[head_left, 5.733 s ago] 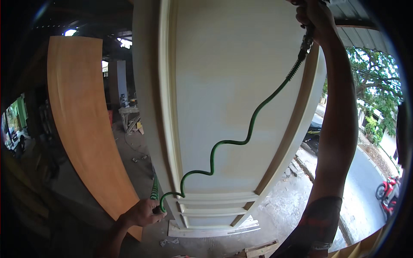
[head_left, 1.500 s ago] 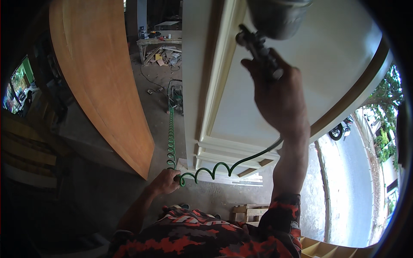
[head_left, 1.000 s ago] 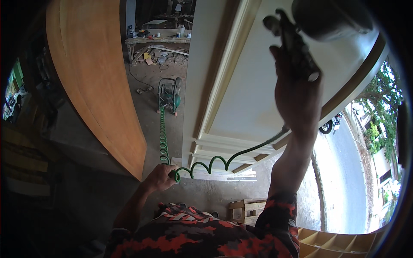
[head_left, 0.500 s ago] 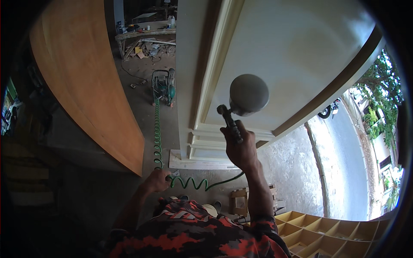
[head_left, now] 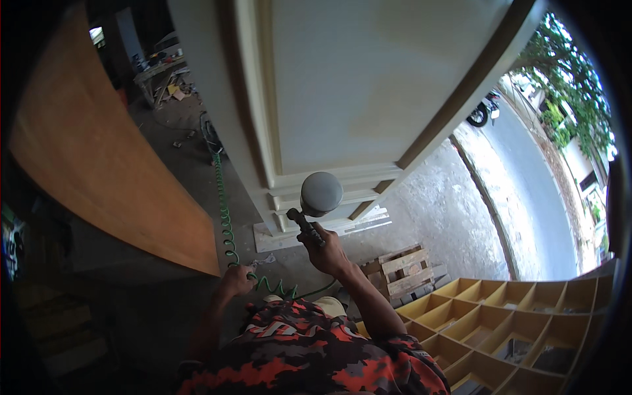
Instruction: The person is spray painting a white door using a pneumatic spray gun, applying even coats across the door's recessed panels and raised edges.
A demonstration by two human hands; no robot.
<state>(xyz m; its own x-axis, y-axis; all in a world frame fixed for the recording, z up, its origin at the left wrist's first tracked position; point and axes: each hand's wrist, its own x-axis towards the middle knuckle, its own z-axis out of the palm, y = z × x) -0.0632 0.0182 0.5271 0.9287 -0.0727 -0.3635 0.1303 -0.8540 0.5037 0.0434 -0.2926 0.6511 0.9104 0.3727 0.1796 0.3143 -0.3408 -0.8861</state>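
My right hand (head_left: 327, 254) is closed round the grip of a spray gun (head_left: 306, 228), whose round grey cup (head_left: 322, 193) sits on top. The gun is held in front of the lower part of a large cream panelled door (head_left: 355, 99), near its bottom mouldings. Any gap between gun and door is hard to judge. Low on the left, my left hand (head_left: 237, 281) is closed round a coiled green air hose (head_left: 224, 224). From that hand the hose loops across to my right side, and its other stretch runs away over the floor.
A curved orange-brown wooden panel (head_left: 112, 151) stands at my left. Close on the right are a wooden pallet (head_left: 405, 270) and a yellow compartmented shelf unit (head_left: 487, 316). The hose leads to a compressor (head_left: 209, 135), partly hidden by the door. A cluttered workbench (head_left: 155, 72) stands far left; a motorcycle (head_left: 480, 113) outside.
My right hand has brought the spray gun down and left, from the main panel to the bottom mouldings. The view has turned right, and my left hand still holds the hose.
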